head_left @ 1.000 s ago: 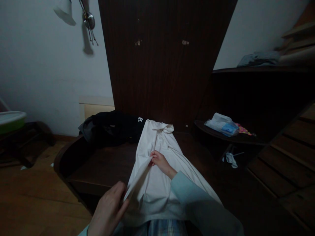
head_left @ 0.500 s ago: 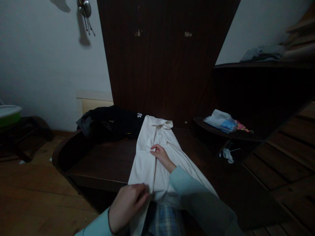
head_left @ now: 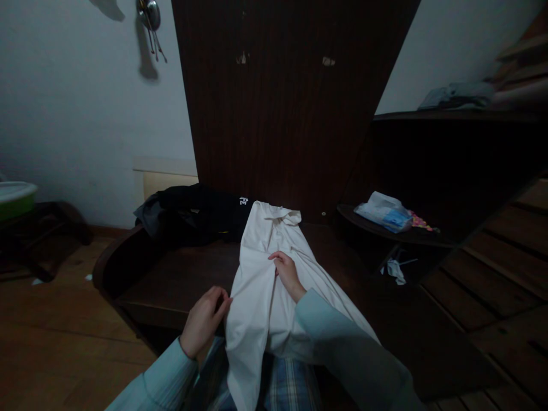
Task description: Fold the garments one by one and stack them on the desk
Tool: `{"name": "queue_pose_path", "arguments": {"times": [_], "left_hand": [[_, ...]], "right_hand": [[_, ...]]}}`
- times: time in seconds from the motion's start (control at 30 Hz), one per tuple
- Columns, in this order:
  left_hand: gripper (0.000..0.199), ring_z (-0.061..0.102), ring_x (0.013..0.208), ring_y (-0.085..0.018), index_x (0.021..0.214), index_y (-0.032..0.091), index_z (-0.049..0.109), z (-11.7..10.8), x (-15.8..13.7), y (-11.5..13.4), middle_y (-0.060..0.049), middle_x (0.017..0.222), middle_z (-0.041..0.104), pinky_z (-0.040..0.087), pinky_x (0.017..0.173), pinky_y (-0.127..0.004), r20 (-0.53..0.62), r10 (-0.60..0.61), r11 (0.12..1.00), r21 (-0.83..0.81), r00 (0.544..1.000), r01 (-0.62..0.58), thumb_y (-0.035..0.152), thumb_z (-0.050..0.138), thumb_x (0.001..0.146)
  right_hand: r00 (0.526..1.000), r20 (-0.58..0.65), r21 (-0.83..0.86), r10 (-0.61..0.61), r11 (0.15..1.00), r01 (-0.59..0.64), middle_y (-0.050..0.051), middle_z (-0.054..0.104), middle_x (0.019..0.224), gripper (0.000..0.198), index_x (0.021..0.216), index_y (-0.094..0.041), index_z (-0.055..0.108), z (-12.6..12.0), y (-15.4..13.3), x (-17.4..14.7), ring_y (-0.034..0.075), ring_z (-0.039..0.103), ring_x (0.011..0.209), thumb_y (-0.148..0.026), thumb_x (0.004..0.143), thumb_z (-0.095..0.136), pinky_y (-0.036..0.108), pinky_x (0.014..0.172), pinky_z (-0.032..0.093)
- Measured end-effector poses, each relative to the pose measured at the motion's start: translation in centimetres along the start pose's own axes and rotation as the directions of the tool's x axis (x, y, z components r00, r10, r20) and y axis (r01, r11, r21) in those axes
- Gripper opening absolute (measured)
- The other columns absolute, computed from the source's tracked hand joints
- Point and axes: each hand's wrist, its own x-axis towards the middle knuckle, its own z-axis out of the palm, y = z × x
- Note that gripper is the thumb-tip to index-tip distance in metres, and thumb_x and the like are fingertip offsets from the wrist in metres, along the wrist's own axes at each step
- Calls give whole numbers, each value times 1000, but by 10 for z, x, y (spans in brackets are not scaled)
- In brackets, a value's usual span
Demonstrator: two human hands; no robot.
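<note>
A white collared shirt [head_left: 250, 279] is spread lengthwise on the dark wooden bench, its collar at the back and its lower end hanging over the plaid cloth on my lap. My right hand [head_left: 287, 274] pinches the shirt's front along the middle, thumb and forefinger closed on a fold. At the shirt's left side, my left hand [head_left: 204, 321] is closed, with its fingertips at the edge of the fabric. Part of the shirt's right half is covered by my right forearm.
Dark clothing [head_left: 205, 214] with white lettering lies behind and left of the shirt on the bench [head_left: 171, 279]. To the right, a small shelf [head_left: 351, 216] holds a blue and white plastic packet [head_left: 383, 212]. A green basin [head_left: 17, 200] stands at far left.
My left hand has moved from the shirt's front opening up and left to its side edge. The front panel has shifted and creased. My right hand has moved slightly right.
</note>
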Motion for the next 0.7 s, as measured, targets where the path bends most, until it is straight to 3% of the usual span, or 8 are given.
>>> {"name": "queue_pose_path", "arguments": {"times": [0.1, 0.23, 0.37, 0.47, 0.57, 0.7], "left_hand": [[23, 52, 68, -17, 68, 21, 45, -2, -3, -3, -1, 70, 53, 40, 65, -28, -39, -22, 998, -56, 999, 19, 38, 35, 80], [17, 53, 69, -18, 70, 21, 45, -5, 5, -3, -1, 70, 54, 40, 65, -28, 15, -23, 999, -29, 1000, 23, 36, 39, 76], [33, 55, 64, -16, 102, 20, 46, -5, 28, 1, 0, 73, 57, 39, 59, -24, 86, -36, 997, -60, 996, 41, 39, 44, 75], [46, 58, 66, -16, 121, 20, 39, -1, 44, 2, -1, 76, 60, 39, 60, -24, 90, -60, 998, -28, 994, 63, 30, 42, 76], [43, 59, 84, -18, 118, 22, 46, 4, 51, -1, -4, 93, 63, 41, 72, -25, 62, -62, 998, 26, 996, 60, 21, 37, 76], [41, 53, 103, -19, 112, 18, 54, 8, 49, -6, -6, 114, 57, 39, 87, -28, 42, 21, 998, 50, 999, -23, 18, 34, 76]], "right_hand": [[1000, 30, -58, -6, 998, 7, -5, 49, 52, 15, 65, -23, 58, 1, 8, 1, 11, 44, 50, -20, 62, 44, 22, 48, 35], [999, 52, -13, -3, 1000, 4, -5, 53, 56, 16, 75, -23, 60, 4, 12, 5, 11, 47, 50, -25, 65, 47, 22, 47, 37], [996, 86, 42, 27, 999, -30, -4, 55, 61, 21, 85, -24, 59, 5, 6, 5, 11, 48, 51, -30, 66, 51, 22, 47, 39], [995, 70, 16, -78, 997, 77, -2, 57, 68, 17, 79, -22, 62, 3, -5, 1, 12, 51, 60, -26, 65, 52, 23, 53, 41], [984, 78, -13, -161, 987, 163, 0, 59, 70, 15, 69, -20, 62, -5, -17, -2, 14, 53, 66, -21, 65, 48, 23, 57, 41], [978, 191, -98, 88, 993, -70, -5, 52, 50, 22, 76, -20, 62, -15, -20, 11, 11, 46, 47, -16, 59, 48, 22, 46, 34]]}}
